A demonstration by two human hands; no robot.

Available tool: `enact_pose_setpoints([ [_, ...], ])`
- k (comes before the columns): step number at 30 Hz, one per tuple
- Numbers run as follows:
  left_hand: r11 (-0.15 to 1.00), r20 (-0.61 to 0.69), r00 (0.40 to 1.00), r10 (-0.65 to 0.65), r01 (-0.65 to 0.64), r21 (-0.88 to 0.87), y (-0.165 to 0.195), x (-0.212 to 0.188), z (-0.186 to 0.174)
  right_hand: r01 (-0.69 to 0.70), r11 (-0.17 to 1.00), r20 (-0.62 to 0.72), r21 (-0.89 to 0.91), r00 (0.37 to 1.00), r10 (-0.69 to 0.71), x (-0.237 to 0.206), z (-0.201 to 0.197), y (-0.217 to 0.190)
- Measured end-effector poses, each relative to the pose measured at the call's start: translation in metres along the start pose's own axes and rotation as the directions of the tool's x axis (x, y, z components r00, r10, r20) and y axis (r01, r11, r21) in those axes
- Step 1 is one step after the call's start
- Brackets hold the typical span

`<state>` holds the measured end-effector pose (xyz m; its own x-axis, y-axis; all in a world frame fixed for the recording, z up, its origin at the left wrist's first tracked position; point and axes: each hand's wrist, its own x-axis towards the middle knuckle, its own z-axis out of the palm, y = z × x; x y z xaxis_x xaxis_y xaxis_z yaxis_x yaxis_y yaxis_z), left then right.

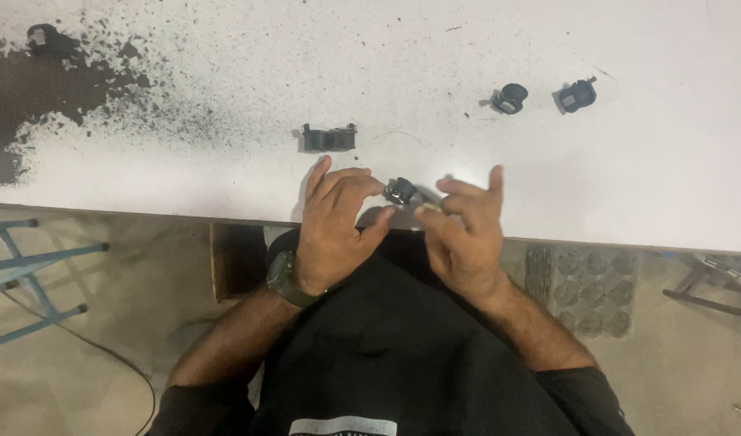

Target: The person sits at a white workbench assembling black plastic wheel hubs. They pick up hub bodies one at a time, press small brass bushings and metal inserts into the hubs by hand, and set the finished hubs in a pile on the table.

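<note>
left hand [332, 230] fingers pinch small black part [400, 190] | axis unclear | right hand [461, 234] loosely curled

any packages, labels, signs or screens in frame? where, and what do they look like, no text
No packages, signs or screens.
Shirt print: bottom edge, on the person's black shirt; pale grey strip, partly cut off.
Wristwatch: on the left wrist; dark green, face not visible.

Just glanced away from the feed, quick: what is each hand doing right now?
Left hand: closed, pinching a small round black part at the fingertips.
Right hand: fingers curled at the same part; whether it grips anything cannot be told.
</note>
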<state>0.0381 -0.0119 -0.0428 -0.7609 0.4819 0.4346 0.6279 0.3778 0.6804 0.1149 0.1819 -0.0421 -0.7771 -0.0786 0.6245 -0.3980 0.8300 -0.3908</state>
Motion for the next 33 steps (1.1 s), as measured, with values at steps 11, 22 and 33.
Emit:
enact_pose_setpoints([
  [11,0.997,0.127,0.992,0.02,-0.029,0.07,0.009,0.016,-0.017,-0.085,0.993,0.287,-0.076,0.952,0.103,0.014,0.001,0.007],
  [22,0.919,0.187,0.947,0.261,-0.303,0.251,0.0,0.009,-0.018,-0.132,0.989,0.294,-0.059,0.945,0.144,0.008,0.0,0.009],
  [33,0.991,0.263,0.961,-0.091,0.112,-0.067,0.006,0.017,-0.02,-0.1,0.994,0.326,-0.042,0.939,0.109,0.01,-0.007,0.009],
])
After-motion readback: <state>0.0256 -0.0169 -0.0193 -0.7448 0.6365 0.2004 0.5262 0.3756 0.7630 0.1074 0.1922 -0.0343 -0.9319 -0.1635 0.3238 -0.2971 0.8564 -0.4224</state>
